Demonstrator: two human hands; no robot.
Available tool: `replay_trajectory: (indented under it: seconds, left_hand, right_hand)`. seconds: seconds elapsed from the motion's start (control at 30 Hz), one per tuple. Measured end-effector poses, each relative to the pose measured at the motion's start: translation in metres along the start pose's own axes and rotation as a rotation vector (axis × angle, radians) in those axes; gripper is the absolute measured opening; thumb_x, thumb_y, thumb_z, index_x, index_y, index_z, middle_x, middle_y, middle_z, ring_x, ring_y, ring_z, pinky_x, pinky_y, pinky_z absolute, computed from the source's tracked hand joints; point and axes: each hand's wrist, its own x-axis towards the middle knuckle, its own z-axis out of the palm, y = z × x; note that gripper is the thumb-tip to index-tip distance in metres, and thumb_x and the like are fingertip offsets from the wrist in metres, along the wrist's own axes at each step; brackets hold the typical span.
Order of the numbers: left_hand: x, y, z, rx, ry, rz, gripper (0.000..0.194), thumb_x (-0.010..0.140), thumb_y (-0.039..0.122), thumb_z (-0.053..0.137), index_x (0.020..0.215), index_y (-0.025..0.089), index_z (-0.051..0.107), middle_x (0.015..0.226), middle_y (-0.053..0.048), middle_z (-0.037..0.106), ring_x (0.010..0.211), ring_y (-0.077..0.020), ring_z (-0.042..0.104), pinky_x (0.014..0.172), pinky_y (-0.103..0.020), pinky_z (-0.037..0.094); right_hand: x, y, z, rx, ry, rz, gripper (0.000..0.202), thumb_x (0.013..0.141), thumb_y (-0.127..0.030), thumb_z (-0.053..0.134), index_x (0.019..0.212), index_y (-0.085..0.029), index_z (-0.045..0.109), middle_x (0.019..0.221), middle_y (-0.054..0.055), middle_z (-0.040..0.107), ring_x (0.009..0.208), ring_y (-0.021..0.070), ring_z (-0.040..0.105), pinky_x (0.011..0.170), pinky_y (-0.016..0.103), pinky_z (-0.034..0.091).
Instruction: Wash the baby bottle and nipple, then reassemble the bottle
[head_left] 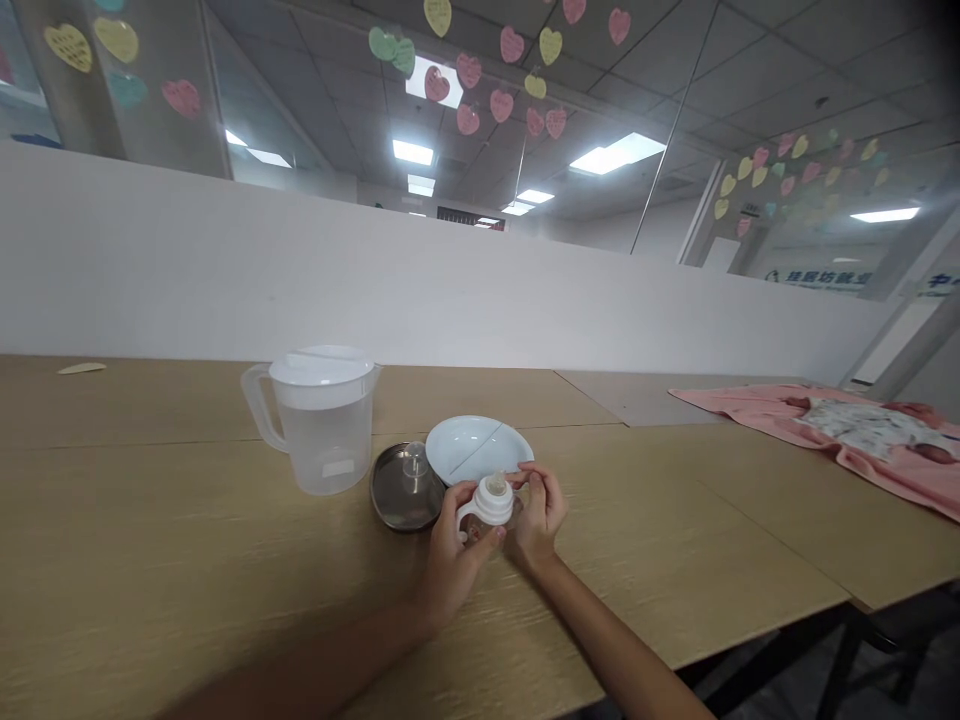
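Note:
A baby bottle (493, 503) with a white collar, a clear teat and a white side handle stands upright between my hands, just above or on the table. My left hand (455, 545) is wrapped round its left side by the handle. On the other side, my right hand (541, 513) has its fingers curled at the bottle, close to the collar. Behind them is a white bowl (469, 437) with a thin stick lying across it. To the left, a small clear cap (415, 461) stands on a round metal tray (397, 504).
A lidded clear plastic pitcher (330, 440) stands left of the tray. At the far right, a baby-like figure in patterned clothes (862, 422) lies on a pink blanket (750, 402). A white partition (420, 290) runs along the back of the wooden table (187, 580).

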Motion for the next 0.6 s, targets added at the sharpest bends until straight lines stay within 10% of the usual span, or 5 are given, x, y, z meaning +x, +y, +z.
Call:
replay_trajectory:
  seconds: [0.33, 0.6]
  left_hand:
    - [-0.001, 0.005, 0.001, -0.006, 0.054, -0.055, 0.038, 0.066, 0.028, 0.071, 0.096, 0.02, 0.049, 0.09, 0.001, 0.057, 0.076, -0.0146, 0.054, 0.067, -0.024, 0.042]
    - [-0.001, 0.005, 0.001, -0.012, 0.058, -0.041, 0.037, 0.067, 0.027, 0.07, 0.097, 0.021, 0.049, 0.095, -0.001, 0.058, 0.083, -0.0165, 0.054, 0.073, -0.027, 0.043]
  right_hand:
    - [0.015, 0.001, -0.004, -0.003, -0.345, -0.03, 0.03, 0.071, -0.023, 0.046, 0.094, -0.018, 0.064, 0.085, 0.004, 0.066, 0.078, 0.0185, 0.06, 0.069, 0.03, 0.049]
    - [0.013, 0.009, -0.012, -0.014, -0.507, -0.015, 0.034, 0.083, -0.036, 0.044, 0.092, -0.019, 0.072, 0.093, 0.008, 0.072, 0.087, 0.024, 0.067, 0.076, 0.037, 0.053]
